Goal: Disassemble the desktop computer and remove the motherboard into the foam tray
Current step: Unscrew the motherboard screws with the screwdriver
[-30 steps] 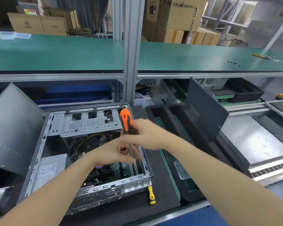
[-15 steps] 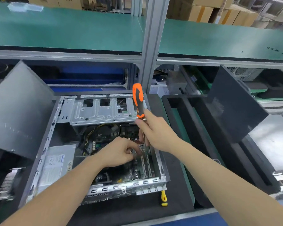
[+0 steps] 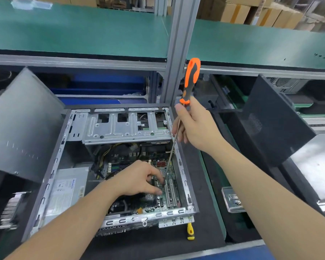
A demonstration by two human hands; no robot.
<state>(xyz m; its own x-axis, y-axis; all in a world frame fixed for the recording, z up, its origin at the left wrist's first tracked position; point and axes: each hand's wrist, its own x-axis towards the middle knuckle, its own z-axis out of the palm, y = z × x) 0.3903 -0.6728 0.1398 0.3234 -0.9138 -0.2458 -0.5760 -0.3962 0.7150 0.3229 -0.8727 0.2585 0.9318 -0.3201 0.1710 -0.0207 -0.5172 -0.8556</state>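
Yellow driver (image 3: 190, 231): small, lies on black mat (image 3: 206, 186) just in front of the case's front-R corner.
Case (image 3: 185, 182): desktop lying flat on the mat, open side up.
Mobo (image 3: 162, 204): green board on the case floor, R half, not in the tray.
L hand (image 3: 139, 180): inside the case, fingers curled down onto the mobo right at the driver tip; can't tell if it pinches anything.
PSU (image 3: 68, 188): grey box w/ label, L of the L hand.
R hand (image 3: 194, 126): raised over the case's R wall, grips the shaft just under the handle.
Screwdriver (image 3: 190, 79): orange/black handle up, long shaft slants down-L, tip on the mobo by the L fingertips.
Drive cage (image 3: 124, 126): bare metal, across the case's far end.
Foam tray (image 3: 229, 117): black, R of the case, beside it.
Side panel (image 3: 23, 124): grey, tilted, L of the case.
Shelf (image 3: 83, 30): green top, cardboard boxes (image 3: 238, 12) behind.
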